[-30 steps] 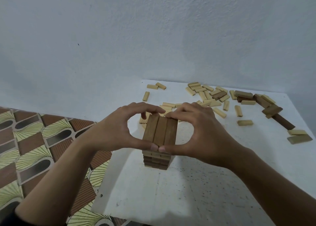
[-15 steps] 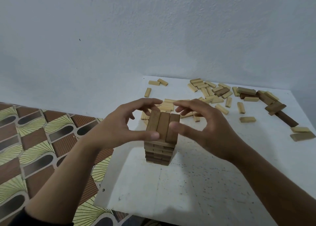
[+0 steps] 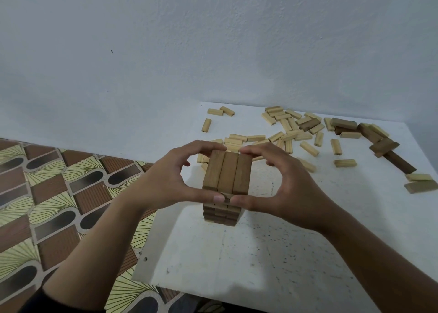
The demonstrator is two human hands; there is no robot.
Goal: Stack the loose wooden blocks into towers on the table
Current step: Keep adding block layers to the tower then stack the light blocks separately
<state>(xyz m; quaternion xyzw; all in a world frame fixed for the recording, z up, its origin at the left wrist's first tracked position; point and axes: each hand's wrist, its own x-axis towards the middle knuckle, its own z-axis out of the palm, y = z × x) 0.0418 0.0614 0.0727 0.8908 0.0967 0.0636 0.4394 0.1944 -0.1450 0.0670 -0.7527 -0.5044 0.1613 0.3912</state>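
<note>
Patterned floor [image 3: 47,194] far left, not in play. Left hand [image 3: 163,184] comes in from lower left. Its grip is curled round the left part of the top layer [image 3: 227,172], thumb on the near end face, fingers hooked over the far end.

Tower [image 3: 221,215] stands near the left edge of the white bench [image 3: 260,265], between the two hands, several courses high. The top layer is three blocks side by side, long axis running away from the camera. The course under it looks crosswise.

Right hand [image 3: 291,191] mirrors the left, its grip pinching the same layer end to end, and the two thumbs are almost touching at the near face. Reads as squaring up the layer.

Loose blocks [image 3: 294,132] lie scattered beyond and to the right of the tower, well apart from it. Dark blocks [image 3: 384,144] sit further right.

Judgement: the supply lies far-right of both grips, so the right hand is nearer for the next pick. The next course should go crosswise, long axis left to right. Letting go unevenly could skew the top three.
</note>
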